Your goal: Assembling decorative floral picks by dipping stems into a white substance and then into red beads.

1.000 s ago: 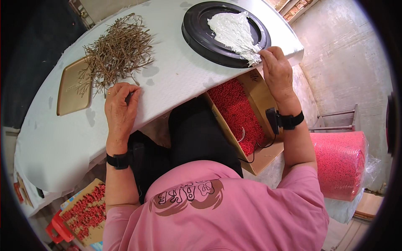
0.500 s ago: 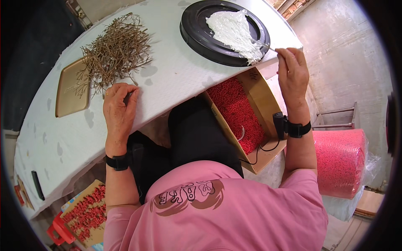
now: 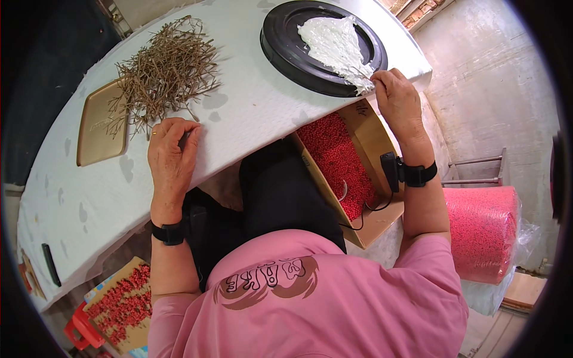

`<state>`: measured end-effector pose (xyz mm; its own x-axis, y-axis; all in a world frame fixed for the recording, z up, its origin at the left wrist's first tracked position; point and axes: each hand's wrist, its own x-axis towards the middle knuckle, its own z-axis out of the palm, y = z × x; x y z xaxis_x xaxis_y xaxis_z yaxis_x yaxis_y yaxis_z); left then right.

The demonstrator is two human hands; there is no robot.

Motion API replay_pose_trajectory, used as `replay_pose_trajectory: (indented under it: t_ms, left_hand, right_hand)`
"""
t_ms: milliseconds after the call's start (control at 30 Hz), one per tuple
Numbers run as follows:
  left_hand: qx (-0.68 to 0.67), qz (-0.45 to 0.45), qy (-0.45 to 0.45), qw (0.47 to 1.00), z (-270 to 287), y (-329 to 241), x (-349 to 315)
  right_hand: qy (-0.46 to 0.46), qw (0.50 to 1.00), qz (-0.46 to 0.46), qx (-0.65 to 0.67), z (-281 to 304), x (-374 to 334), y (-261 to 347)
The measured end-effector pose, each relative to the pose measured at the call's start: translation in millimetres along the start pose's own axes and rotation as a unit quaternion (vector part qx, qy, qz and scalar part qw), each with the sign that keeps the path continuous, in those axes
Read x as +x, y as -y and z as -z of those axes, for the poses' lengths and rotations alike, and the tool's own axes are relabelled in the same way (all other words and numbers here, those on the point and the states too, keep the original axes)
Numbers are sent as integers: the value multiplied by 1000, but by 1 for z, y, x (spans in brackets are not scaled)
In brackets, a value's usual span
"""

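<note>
My right hand [image 3: 399, 98] pinches a thin stick [image 3: 365, 74], whose far end dips into white paste [image 3: 334, 45]. That paste is smeared over a round black lid-like disc [image 3: 280, 56] at the far right of the table. My left hand [image 3: 173, 143] rests at the table's near edge, thumb and forefinger pressed together. Whatever may be between them is too small to make out. Just beyond my left hand lies a tangled heap of dry brown twigs [image 3: 170, 68]. Part of the heap overlaps a shallow tan tray [image 3: 95, 134].
The table [image 3: 239, 113] has a pale cloth. Below its edge at right, a cardboard box [image 3: 373, 128] holds red beads [image 3: 334, 152]. A plastic-wrapped red bundle [image 3: 480, 235] stands by my right elbow. At lower left, red-berried pieces [image 3: 122, 304] lie on a board near a red stool [image 3: 83, 325].
My right hand has moved left and slightly down, closer to the disc, with the stick in the paste. My left hand stays nearly still.
</note>
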<state>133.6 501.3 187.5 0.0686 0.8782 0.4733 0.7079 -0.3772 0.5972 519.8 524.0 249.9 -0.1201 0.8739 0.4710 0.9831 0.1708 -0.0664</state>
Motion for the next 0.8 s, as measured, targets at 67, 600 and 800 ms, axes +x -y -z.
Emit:
replay_pose_trajectory:
  t_ms: [67,600,800]
  left_hand:
    - [8,-10,-5,1000,2,0,1]
    - [16,-70,-77,994,-4,-1,6]
    - [-254,-111,68,958,-53,-83,-5]
  right_hand:
    - [5,1000,3,-6,7,0,-1]
    - [-135,989,29,55,3,4,-1]
    - [-128,810,-250,515,20,-53,26]
